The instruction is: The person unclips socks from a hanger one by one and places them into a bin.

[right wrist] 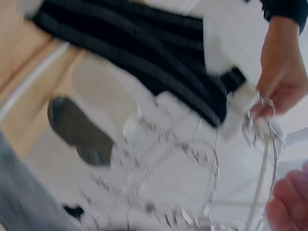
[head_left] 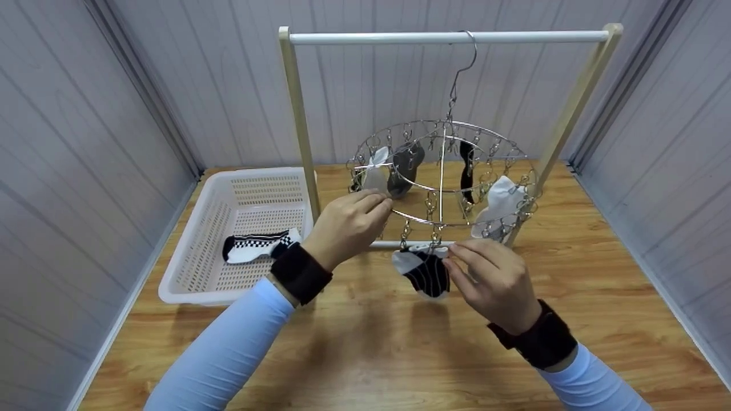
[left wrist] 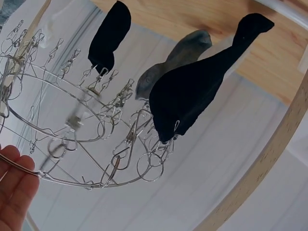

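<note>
Head view: left hand (head_left: pixel 353 222) grips part-filled round metal hanger (head_left: pixel 442 177), right hand (head_left: pixel 495 278) pinches striped black-and-white sock (head_left: pixel 430 273) (checkered black-and-white hosiery (head_left: pixel 254 250) remains unhung).

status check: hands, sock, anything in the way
Left hand grips round silver wire hanger; right hand pinches black-and-white striped fabric sock. Sock upright beneath small silver metal clips, fastening unclear. Nothing visibly blocking.

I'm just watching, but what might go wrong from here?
The striped sock could slip from its clips if the right grip tugs the cuff it pinches. The round hanger hangs from a single hook on the rail, so it may swing or slide if the left grip pushes its rim.
</note>
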